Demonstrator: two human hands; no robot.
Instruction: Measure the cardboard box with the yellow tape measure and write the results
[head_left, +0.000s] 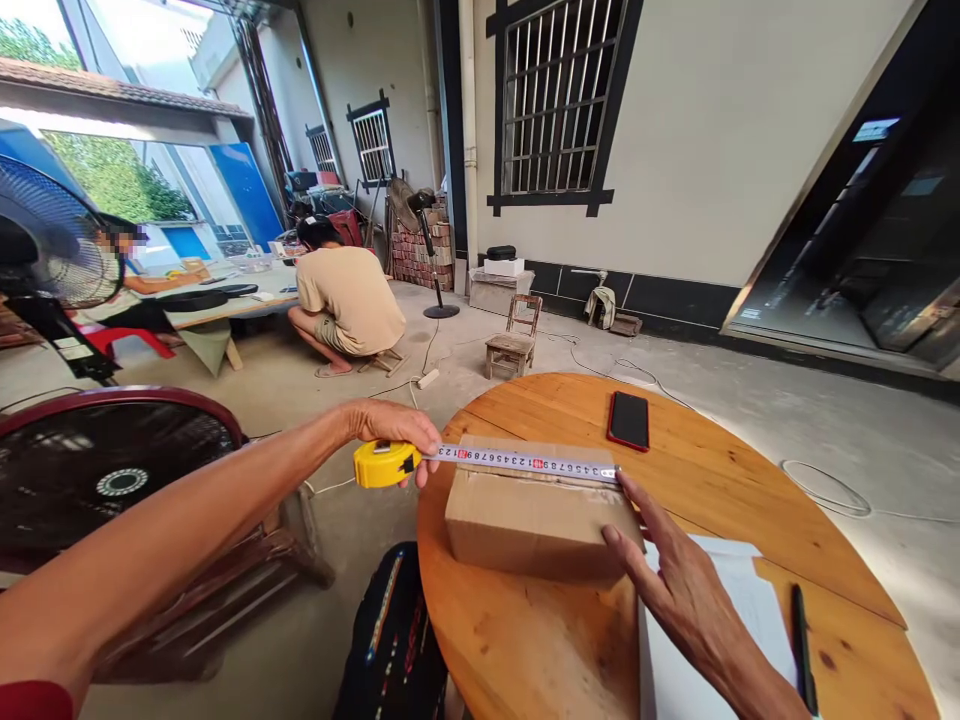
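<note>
A closed cardboard box (525, 525) sits near the left edge of the round wooden table (720, 470). Along its top lies the pulled-out blade of a yellow tape measure (381, 464). My left hand (397, 425) is closed on the tape measure's case, just off the box's left end. At the box's right end, my right hand (675, 565) has its fingers apart. Its index fingertip touches the tip of the blade, and the thumb rests against the box's near side. White paper (739, 590) lies under my right hand, with a black pen (802, 640) beside it.
A phone (628, 420) lies toward the table's far side. Past the table stand a small wooden chair (514, 338) and a pedestal fan (427, 240). One person (349, 295) sits low by another table; a second person is farther left. Cables cross the floor.
</note>
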